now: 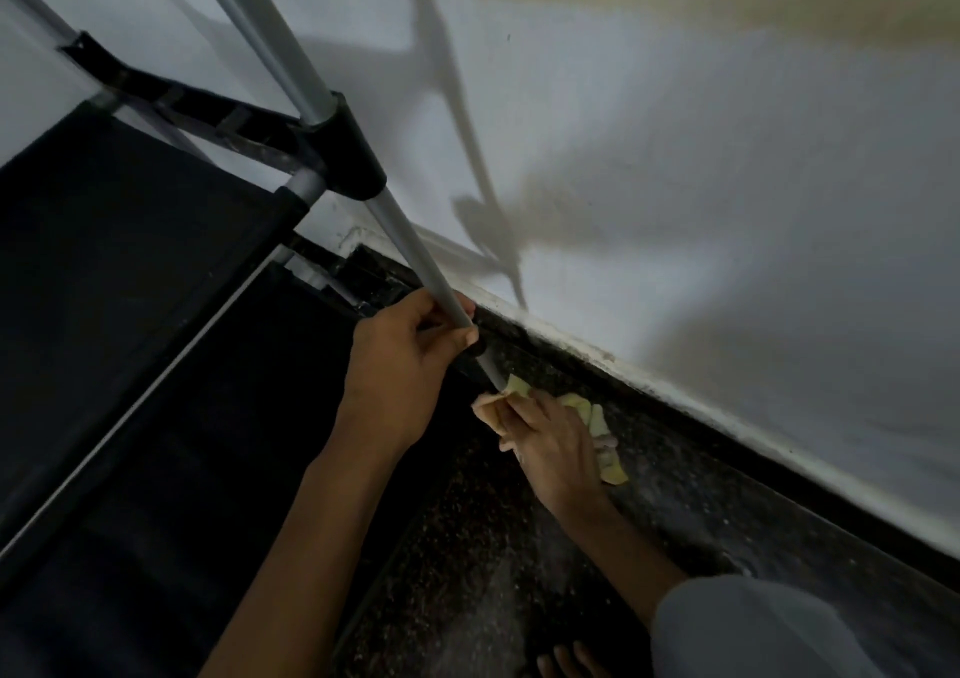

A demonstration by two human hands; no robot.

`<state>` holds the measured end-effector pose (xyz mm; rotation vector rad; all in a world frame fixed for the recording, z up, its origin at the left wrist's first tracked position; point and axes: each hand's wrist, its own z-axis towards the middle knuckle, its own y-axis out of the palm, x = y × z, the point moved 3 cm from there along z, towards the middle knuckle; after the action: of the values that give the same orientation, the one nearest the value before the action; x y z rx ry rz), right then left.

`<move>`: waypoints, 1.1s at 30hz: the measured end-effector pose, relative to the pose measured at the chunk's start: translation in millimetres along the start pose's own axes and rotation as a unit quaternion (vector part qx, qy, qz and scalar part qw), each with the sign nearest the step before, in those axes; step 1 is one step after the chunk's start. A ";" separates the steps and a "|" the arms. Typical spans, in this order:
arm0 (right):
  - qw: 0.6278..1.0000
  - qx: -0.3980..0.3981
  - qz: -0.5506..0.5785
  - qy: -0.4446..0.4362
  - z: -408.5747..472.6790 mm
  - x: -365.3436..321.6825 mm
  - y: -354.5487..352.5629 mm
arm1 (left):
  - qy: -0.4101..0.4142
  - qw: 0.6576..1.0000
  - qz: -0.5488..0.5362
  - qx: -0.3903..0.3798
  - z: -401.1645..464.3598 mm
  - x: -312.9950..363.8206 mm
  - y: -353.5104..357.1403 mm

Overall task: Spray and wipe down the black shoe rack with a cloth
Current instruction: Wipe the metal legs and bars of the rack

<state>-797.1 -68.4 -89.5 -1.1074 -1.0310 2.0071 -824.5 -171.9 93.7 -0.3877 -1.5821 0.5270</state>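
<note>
The black shoe rack point(130, 240) fills the left of the view, with black fabric shelves, silver tubes and black plastic joints. Its front right silver leg point(410, 251) runs down to the floor. My left hand point(400, 365) is closed around this leg near its lower end. Just below, my right hand point(550, 443) holds a yellow cloth point(602, 428) pressed against the bottom of the same leg, close to the floor. No spray bottle is in view.
A white wall point(675, 209) stands right behind the leg, meeting the dark speckled floor point(467, 547) along a dark skirting strip point(727, 469). My bare toes point(566, 662) show at the bottom edge, and a grey sleeve point(769, 630) at the lower right.
</note>
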 end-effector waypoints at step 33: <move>0.973 -0.203 -0.109 -0.011 7.3 -6.8 -24.7 | -0.110 0.989 -0.070 -0.072 10.9 -114.2 69.9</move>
<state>-796.9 -63.8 -63.3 -1.1157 -1.5516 1.6798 -830.6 -176.7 -40.4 -0.3312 -1.8526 0.3580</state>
